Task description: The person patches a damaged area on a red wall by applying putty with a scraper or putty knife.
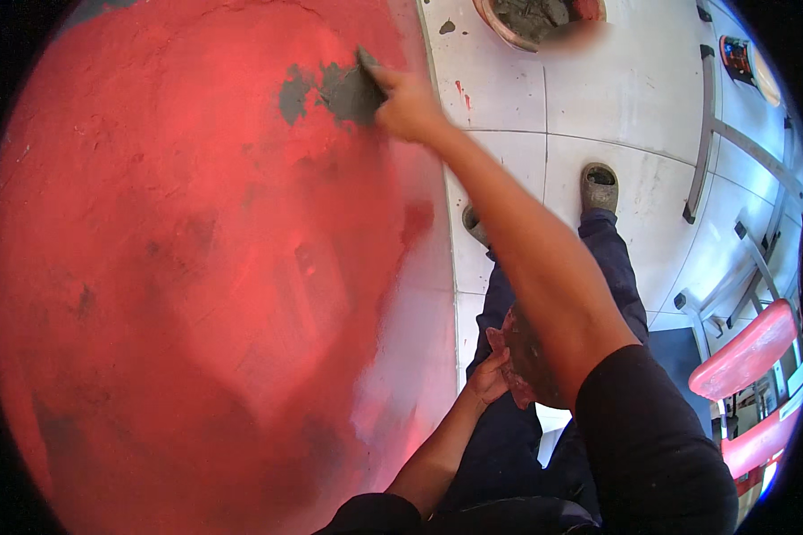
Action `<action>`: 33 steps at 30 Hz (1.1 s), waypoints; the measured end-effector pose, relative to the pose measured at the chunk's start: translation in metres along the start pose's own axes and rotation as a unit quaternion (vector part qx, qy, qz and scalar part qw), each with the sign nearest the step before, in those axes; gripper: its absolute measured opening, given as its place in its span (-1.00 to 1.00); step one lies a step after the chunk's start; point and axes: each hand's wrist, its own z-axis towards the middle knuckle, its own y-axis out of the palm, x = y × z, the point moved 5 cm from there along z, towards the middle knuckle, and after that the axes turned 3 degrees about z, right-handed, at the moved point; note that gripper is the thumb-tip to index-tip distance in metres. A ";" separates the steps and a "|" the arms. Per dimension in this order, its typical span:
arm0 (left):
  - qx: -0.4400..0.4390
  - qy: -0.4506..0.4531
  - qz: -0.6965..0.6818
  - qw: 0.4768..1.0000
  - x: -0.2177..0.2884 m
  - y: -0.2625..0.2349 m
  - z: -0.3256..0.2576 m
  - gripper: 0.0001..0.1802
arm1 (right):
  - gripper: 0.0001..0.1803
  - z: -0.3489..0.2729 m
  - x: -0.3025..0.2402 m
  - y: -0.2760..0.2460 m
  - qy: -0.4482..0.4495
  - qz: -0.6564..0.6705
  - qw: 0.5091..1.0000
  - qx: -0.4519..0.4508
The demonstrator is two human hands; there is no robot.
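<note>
My right hand reaches up to a red wall and grips a small scraper blade pressed on a patch of grey cement. A second grey patch lies just left of it. My left hand sits low by my lap and holds a reddish board or pan smeared with grey mix; my right forearm hides most of it.
A round basin of grey cement stands on the white tiled floor at the top. My shoes rest on the tiles. Grey metal frames and red chair seats stand at the right.
</note>
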 end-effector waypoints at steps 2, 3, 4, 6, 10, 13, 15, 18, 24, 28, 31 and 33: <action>-0.007 0.040 0.012 0.999 0.013 -0.001 -0.007 -0.45 | -0.38 -0.016 -0.041 0.015 0.048 0.020 0.999 -0.010; 0.008 0.035 0.021 0.999 0.015 -0.001 -0.008 -0.44 | -0.38 -0.028 -0.046 0.011 0.048 0.019 0.999 -0.009; 0.022 0.029 0.031 0.999 0.016 -0.001 -0.008 -0.43 | -0.38 -0.039 -0.052 0.010 0.008 0.059 0.997 -0.057; 0.047 0.024 0.043 0.998 0.020 -0.005 -0.011 -0.43 | -0.38 -0.049 -0.054 0.000 -0.033 0.102 0.989 -0.104; 0.053 -0.014 0.037 0.998 0.018 -0.005 -0.008 -0.39 | -0.44 -0.045 -0.020 -0.040 -0.038 0.157 0.978 -0.134; 0.036 -0.045 0.011 0.998 0.012 -0.011 -0.004 -0.40 | -0.50 -0.016 -0.007 -0.054 0.025 0.130 0.990 -0.045; 0.010 -0.054 -0.002 0.998 0.008 -0.008 0.001 -0.40 | -0.53 -0.002 -0.008 -0.054 0.070 0.049 0.996 0.003; 0.031 -0.036 0.015 0.999 0.004 0.001 0.006 -0.44 | -0.54 0.006 -0.022 -0.032 0.111 0.110 0.986 -0.057; 0.020 0.000 0.012 1.000 0.026 -0.003 -0.010 -0.43 | -0.59 -0.022 -0.086 -0.028 -0.064 0.175 0.976 -0.108; 0.029 -0.015 0.011 0.999 0.030 -0.010 -0.014 -0.39 | -0.63 -0.013 -0.081 -0.062 0.056 0.188 0.974 -0.117; 0.019 -0.029 0.005 0.999 0.024 0.001 -0.008 -0.37 | -0.56 0.006 -0.045 -0.045 0.034 0.038 0.999 -0.016; 0.030 -0.026 0.004 0.999 0.020 0.004 -0.007 -0.37 | -0.48 0.006 -0.035 -0.022 0.024 0.001 0.999 0.023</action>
